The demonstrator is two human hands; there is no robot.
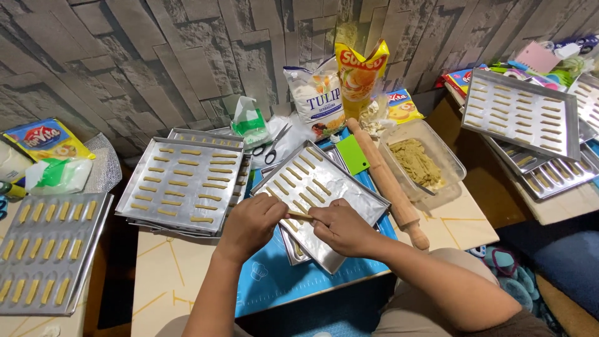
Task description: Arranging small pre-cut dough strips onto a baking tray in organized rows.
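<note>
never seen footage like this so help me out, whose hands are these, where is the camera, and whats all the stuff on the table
There is one picture, taken by a camera worn on a person's head and looking down, so the two bare hands are that person's own. The left hand and right hand together pinch a small stick of dough over a metal baking tray partly filled with rows of similar sticks. Beside it sits a fuller tray, and more filled trays lie at the far left and right. Also on the table: a wooden rolling pin, a clear tub of dough, a green scraper, scissors and ingredient bags against the wall.
</note>
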